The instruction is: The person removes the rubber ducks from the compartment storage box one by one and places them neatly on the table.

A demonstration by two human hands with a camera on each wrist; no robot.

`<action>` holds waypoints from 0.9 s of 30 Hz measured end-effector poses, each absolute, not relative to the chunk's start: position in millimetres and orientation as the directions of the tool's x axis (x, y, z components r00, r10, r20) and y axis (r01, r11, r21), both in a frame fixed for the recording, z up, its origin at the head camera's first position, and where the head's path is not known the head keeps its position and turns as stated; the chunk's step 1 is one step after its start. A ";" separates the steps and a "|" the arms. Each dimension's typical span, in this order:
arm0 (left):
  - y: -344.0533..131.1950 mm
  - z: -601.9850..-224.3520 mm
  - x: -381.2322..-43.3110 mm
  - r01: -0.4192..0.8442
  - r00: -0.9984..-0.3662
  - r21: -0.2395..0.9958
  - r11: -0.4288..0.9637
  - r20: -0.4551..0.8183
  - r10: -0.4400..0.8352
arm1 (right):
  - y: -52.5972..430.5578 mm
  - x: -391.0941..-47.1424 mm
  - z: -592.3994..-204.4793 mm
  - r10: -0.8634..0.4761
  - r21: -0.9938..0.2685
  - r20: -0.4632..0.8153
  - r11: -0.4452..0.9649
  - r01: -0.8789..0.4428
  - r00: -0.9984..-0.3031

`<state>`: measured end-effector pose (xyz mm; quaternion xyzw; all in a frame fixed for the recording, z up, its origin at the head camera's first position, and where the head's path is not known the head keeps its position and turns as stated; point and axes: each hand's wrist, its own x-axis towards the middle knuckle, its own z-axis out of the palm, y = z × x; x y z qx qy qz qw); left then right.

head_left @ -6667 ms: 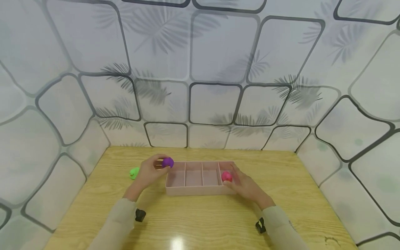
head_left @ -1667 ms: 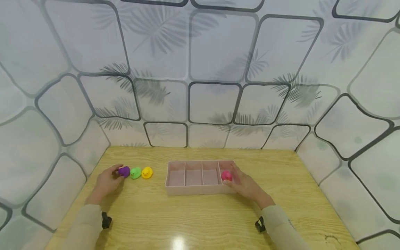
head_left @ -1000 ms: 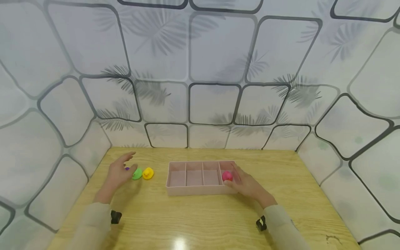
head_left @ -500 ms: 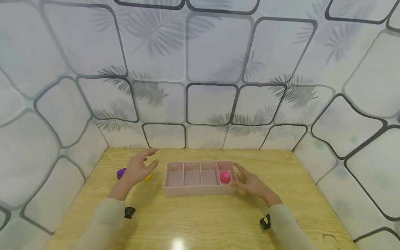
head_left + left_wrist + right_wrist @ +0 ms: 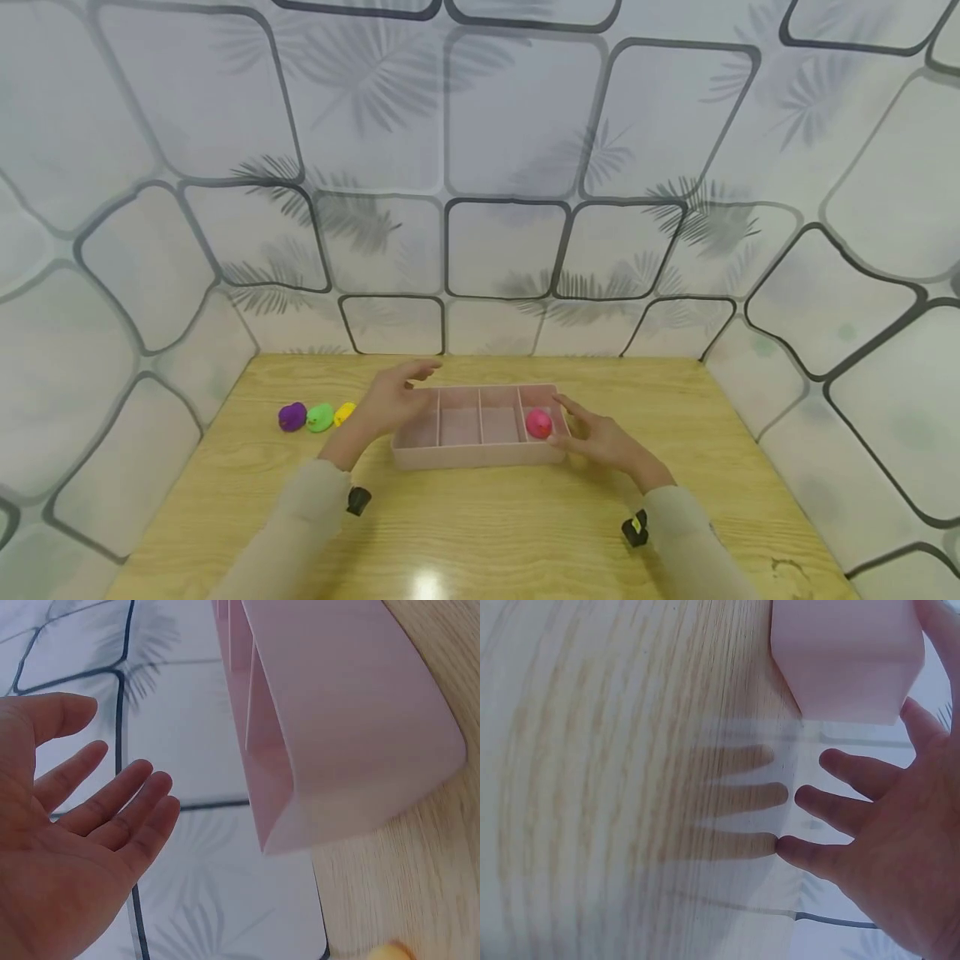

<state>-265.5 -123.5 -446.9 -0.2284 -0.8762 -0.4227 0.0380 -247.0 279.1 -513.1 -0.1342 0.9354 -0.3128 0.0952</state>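
Note:
A pink tray divided into compartments [image 5: 480, 457] sits mid-table, and a pink rubber duck [image 5: 538, 423] lies in its rightmost compartment. My left hand [image 5: 390, 407] hovers by the tray's left end with nothing in it, fingers loosely spread. In the left wrist view, a gap separates that hand [image 5: 82, 825] from the tray [image 5: 367, 712]. At the right end, my right hand [image 5: 603, 437] has thumb and index finger against the tray, its other fingers extended. Left of the tray, a purple duck [image 5: 292, 417], a green duck [image 5: 320, 418] and a yellow duck [image 5: 345, 413] stand in a row; my left hand partly hides the yellow one.
The wooden table [image 5: 480, 533] meets a patterned backdrop [image 5: 510, 250] at its back and sides. Each sleeved wrist wears a black device, one on the left [image 5: 358, 500] and one on the right [image 5: 635, 529].
My left hand has set the purple duck down left of the green one, let go and moved right to the tray's left end. The right hand has shifted slightly at the tray.

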 end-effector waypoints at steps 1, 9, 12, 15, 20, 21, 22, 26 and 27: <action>-119.1 -447.1 -266.2 0.417 -0.897 0.732 0.538 0.236 0.374 | 279.2 -247.2 -513.1 -0.316 -0.611 -0.093 0.767 -0.196 -0.944; -88.1 -452.9 -270.3 0.458 -0.862 0.727 0.512 0.221 0.457 | 280.1 -247.7 -515.2 -0.314 -0.621 -0.100 0.761 -0.188 -0.944; -77.4 -454.8 -269.6 0.439 -0.858 0.748 0.498 0.184 0.479 | 280.0 -246.6 -515.4 -0.303 -0.632 -0.108 0.756 -0.170 -0.947; -67.5 -456.9 -267.8 0.420 -0.851 0.762 0.492 0.142 0.506 | 279.1 -246.3 -514.7 -0.306 -0.638 -0.107 0.751 -0.171 -0.946; -50.9 -460.8 -266.0 0.443 -0.829 0.751 0.489 0.135 0.543 | 277.5 -246.2 -511.6 -0.313 -0.633 -0.106 0.754 -0.179 -0.944; -47.0 -462.2 -266.9 0.456 -0.826 0.742 0.492 0.146 0.545 | 277.4 -246.1 -511.0 -0.316 -0.632 -0.105 0.753 -0.182 -0.943; -43.2 -462.9 -267.3 0.470 -0.821 0.736 0.487 0.162 0.547 | 277.3 -245.9 -510.5 -0.318 -0.633 -0.106 0.753 -0.183 -0.942; -28.0 -467.3 -269.2 0.495 -0.816 0.713 0.498 0.183 0.549 | 277.0 -245.4 -509.3 -0.323 -0.639 -0.108 0.747 -0.183 -0.940; -24.4 -468.6 -269.4 0.495 -0.816 0.708 0.503 0.181 0.549 | 277.2 -245.4 -509.3 -0.328 -0.639 -0.106 0.746 -0.188 -0.939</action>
